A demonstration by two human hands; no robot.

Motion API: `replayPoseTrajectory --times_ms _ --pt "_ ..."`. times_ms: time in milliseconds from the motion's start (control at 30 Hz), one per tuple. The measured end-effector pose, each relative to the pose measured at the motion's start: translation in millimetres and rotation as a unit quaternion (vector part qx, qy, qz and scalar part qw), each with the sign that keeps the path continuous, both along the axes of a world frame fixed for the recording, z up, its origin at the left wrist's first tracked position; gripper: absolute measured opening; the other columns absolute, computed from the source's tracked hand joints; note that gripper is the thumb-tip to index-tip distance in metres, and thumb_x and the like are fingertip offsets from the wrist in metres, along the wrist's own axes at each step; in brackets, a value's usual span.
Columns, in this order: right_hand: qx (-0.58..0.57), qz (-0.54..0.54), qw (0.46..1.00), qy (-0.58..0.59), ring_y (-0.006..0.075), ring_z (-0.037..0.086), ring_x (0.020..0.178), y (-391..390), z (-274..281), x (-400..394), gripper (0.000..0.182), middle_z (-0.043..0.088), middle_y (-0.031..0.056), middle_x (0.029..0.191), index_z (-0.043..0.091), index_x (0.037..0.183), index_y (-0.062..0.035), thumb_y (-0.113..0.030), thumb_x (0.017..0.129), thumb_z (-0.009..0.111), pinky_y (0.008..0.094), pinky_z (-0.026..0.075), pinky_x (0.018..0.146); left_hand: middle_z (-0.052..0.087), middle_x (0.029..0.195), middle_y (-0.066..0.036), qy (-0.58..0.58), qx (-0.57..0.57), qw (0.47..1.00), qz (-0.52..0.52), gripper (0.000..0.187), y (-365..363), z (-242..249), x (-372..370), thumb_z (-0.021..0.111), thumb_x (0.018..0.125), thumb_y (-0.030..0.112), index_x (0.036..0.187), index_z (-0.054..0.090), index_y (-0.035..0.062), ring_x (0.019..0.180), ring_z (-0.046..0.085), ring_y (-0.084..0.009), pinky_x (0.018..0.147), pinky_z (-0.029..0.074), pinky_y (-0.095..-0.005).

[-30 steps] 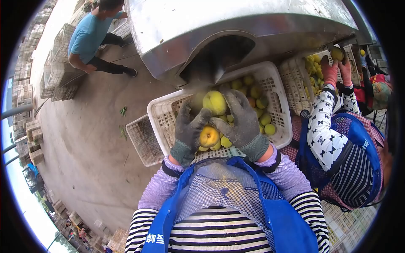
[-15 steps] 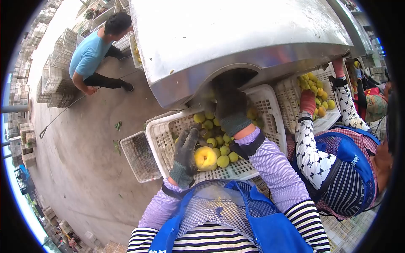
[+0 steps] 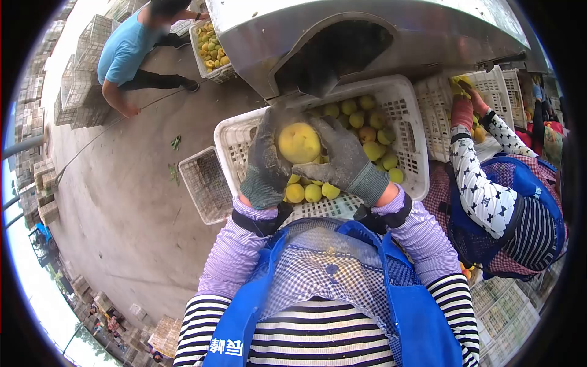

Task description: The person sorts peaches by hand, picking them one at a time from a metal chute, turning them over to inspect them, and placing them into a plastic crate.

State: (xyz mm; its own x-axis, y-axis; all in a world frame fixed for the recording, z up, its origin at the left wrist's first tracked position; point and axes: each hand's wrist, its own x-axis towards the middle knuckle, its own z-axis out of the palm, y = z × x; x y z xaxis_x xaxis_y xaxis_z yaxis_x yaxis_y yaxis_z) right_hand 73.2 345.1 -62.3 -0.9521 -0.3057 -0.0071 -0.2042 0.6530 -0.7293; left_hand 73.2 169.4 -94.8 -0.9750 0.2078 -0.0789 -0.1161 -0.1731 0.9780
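A large yellow peach [image 3: 299, 143] sits between my two dark gloved hands, above a white plastic crate. My left hand [image 3: 267, 156] is curled along the peach's left side. My right hand [image 3: 347, 156] closes on it from the right, its thumb running beneath the fruit. Below them, the white crate [image 3: 417, 144] holds many smaller yellow-green peaches [image 3: 376, 150], partly hidden by my hands. Just beyond the crate, a metal machine [image 3: 428, 46] has a dark rounded opening [image 3: 333, 52] facing me.
A smaller crate [image 3: 205, 186] lies on the floor at left. To my right, a co-worker [image 3: 483, 189] handles yellow fruit over another crate [image 3: 433, 101]. A person in blue [image 3: 125, 58] stands at the upper left, near a crate of fruit [image 3: 211, 46]. Stacked crates [image 3: 82, 92] line the left.
My right hand has come back from the machine's opening to the peach. My left hand has risen with the peach, which was low over the crate before. The view has shifted.
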Motion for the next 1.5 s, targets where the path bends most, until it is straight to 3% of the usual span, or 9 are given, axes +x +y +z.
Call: replayPoseTrajectory --times_ms 167,400,533,733,800,1033,1167,1333,1500 --pt "0.057 -0.148 0.987 -0.035 0.0355 0.06 0.11 -2.6 -6.7 19.2 0.094 0.054 0.0185 0.127 0.045 0.141 -0.0035 -0.044 0.067 0.086 0.0413 0.051 0.094 0.052 0.135 -0.014 -0.125 0.016 0.992 -0.027 0.05 9.4 -17.0 15.3 0.055 0.101 0.027 0.142 0.041 0.0026 0.12 0.055 -0.0245 0.1 0.05 -0.0363" --pt "-0.093 -0.047 0.981 -0.162 0.0316 0.062 0.109 29.5 38.6 -12.6 0.075 0.063 0.0153 0.113 0.064 0.123 -0.0047 -0.045 0.064 0.088 0.0388 0.054 0.087 0.062 0.12 -0.007 -0.284 0.221 0.929 -0.09 0.045 2.1 7.7 -0.7 0.059 0.101 0.031 0.135 0.053 0.0029 0.108 0.058 -0.0144 0.089 0.049 -0.0272" --pt "0.135 -0.128 0.981 0.047 0.0296 0.068 0.09 8.0 37.0 -18.2 0.077 0.066 0.0121 0.106 0.065 0.12 -0.0064 -0.055 0.064 0.084 0.0399 0.056 0.077 0.067 0.112 -0.007 -0.17 0.031 0.982 0.071 0.036 11.3 5.3 -1.2 0.055 0.103 0.028 0.125 0.062 0.0014 0.101 0.061 -0.0131 0.088 0.05 -0.0282" --pt "0.237 -0.173 0.952 0.094 0.0327 0.066 0.087 -5.1 -23.2 -74.4 0.07 0.066 0.0148 0.102 0.064 0.114 -0.0081 -0.057 0.067 0.08 0.0458 0.053 0.075 0.066 0.116 -0.013 -0.26 0.068 0.953 0.143 0.037 -20.8 -37.8 32.7 0.049 0.104 0.032 0.119 0.06 0.0 0.101 0.066 -0.0228 0.09 0.054 -0.0372" --pt "0.262 -0.167 0.888 0.339 0.0325 0.065 0.088 -9.7 -21.6 -107.9 0.068 0.067 0.013 0.1 0.063 0.113 -0.0083 -0.058 0.069 0.079 0.0458 0.052 0.079 0.064 0.12 -0.014 -0.299 0.026 0.942 0.153 0.038 -31.2 -65.3 51.0 0.052 0.103 0.03 0.125 0.057 0.0003 0.108 0.064 -0.0261 0.094 0.052 -0.0384" --pt "-0.002 -0.2 0.973 0.113 0.0315 0.065 0.085 68.6 5.7 -63.8 0.047 0.067 0.0114 0.089 0.064 0.107 -0.0067 -0.043 0.081 0.076 0.0436 0.052 0.079 0.06 0.128 -0.022 -0.226 -0.447 0.865 -0.036 0.07 34.1 -179.6 54.5 0.068 0.085 0.04 0.141 0.044 0.0043 0.118 0.057 -0.0374 0.101 0.045 -0.0424" --pt "0.334 -0.092 0.932 -0.108 0.0298 0.067 0.087 116.2 -101.6 29.9 0.03 0.068 0.0119 0.094 0.065 0.111 -0.0098 -0.029 0.088 0.068 0.0424 0.054 0.073 0.046 0.143 -0.024 -0.226 -0.507 0.821 -0.132 0.081 64.4 -200.1 49.4 0.07 0.086 0.043 0.149 0.033 0.0081 0.13 0.049 -0.04 0.104 0.043 -0.0448" --pt "0.442 -0.034 0.865 -0.235 0.0282 0.064 0.105 112.8 -239.1 75.2 0.035 0.066 0.0104 0.105 0.064 0.116 -0.0151 -0.025 0.083 0.07 0.0435 0.053 0.08 0.034 0.15 -0.023 -0.25 -0.547 0.788 -0.133 0.08 61.8 -222.8 64.0 0.065 0.088 0.048 0.152 0.026 0.0186 0.127 0.051 -0.0421 0.098 0.048 -0.0477" --pt "0.459 0.106 0.83 -0.3 0.0293 0.063 0.108 97.2 -190.4 46.4 0.05 0.065 0.0097 0.112 0.06 0.124 -0.0141 -0.025 0.077 0.075 0.0428 0.054 0.082 0.039 0.146 -0.023 -0.133 -0.622 0.767 -0.088 0.063 67.7 -266.6 70.0 0.059 0.092 0.039 0.146 0.032 0.0212 0.111 0.063 -0.0375 0.087 0.054 -0.0475"
